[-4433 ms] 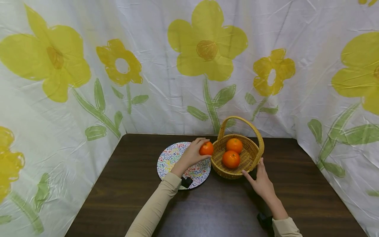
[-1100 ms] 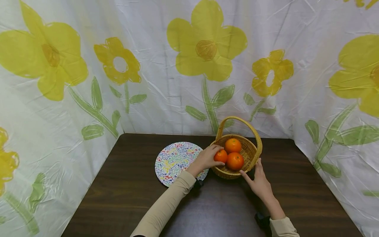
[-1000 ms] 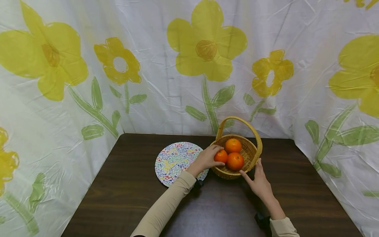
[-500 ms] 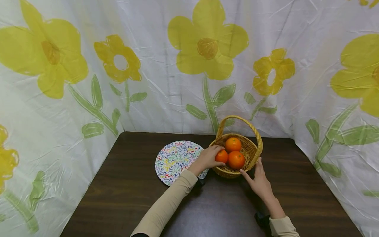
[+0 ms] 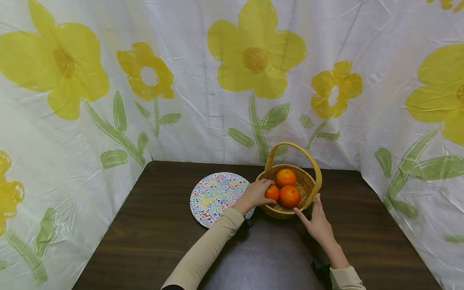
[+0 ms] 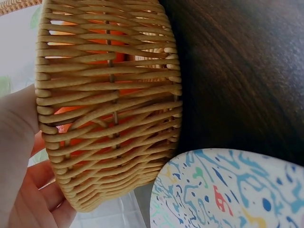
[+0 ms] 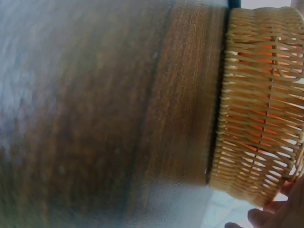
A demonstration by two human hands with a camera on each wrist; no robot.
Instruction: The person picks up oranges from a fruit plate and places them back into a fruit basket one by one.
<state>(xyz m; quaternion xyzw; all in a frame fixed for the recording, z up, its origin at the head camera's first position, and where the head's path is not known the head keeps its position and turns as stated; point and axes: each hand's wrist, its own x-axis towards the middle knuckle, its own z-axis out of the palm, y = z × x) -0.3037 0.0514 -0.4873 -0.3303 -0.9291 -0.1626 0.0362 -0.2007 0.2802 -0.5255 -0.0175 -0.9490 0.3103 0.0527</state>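
Note:
A round yellow wicker basket (image 5: 277,210) with an arched handle stands on the dark table. Two oranges (image 5: 286,177) lie in it, one behind the other. At its left rim my left hand (image 5: 255,195) holds a third orange (image 5: 272,193) between thumb and fingers, low inside the basket beside the front one. My right hand (image 5: 319,224) rests against the basket's right front, thumb and fingers spread and fairly straight. In the left wrist view, the woven wall (image 6: 109,104) partly hides the oranges; the right wrist view shows fingertips (image 7: 259,217) by the basket's side.
Left of the basket lies a round plate (image 5: 214,197) with a multicoloured squiggle pattern, partly under my left forearm. The dark wooden table (image 5: 152,225) reaches back to a white curtain (image 5: 195,133) printed with yellow flowers.
Since the earliest frame my left hand has carried its orange rightward from above the plate into the basket. In the last second both hands have hardly moved.

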